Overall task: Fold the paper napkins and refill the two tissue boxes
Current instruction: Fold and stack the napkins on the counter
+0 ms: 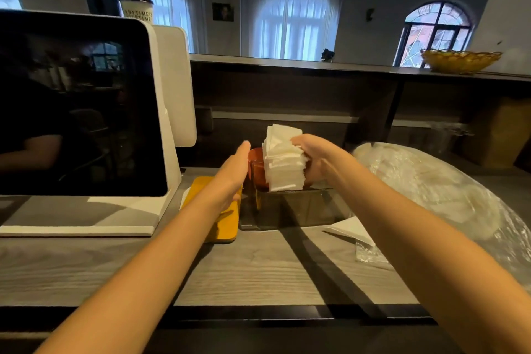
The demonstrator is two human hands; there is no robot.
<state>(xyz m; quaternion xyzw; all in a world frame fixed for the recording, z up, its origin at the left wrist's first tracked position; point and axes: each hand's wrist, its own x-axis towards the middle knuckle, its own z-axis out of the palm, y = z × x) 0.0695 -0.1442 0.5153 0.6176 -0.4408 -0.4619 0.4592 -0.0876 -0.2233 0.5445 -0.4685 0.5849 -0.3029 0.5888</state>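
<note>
From the head camera I see my right hand (311, 159) curled around a thick stack of folded napkins (283, 162), white, square-cut, the layers slightly fanned and uneven at the top. I hold the stack upright, its lower edge right at the open top of a dark, clear-walled tissue box (296, 208) on the grey wooden counter (244, 270). I cannot tell whether the stack touches the rim. My left hand (234, 172) is stretched forward with fingers straight and together, holding nothing, just beside an orange-red container (256, 158) that stands behind the box; whether that is the second box I cannot tell.

By count: one stack in hand, one dark box, one loose white napkin (349, 231) lying flat on the counter to the right of the box, one yellow mat (222, 224) under my left wrist, one crumpled clear plastic bag (448, 195) at far right, one white-framed screen terminal (83, 106) at left.
</note>
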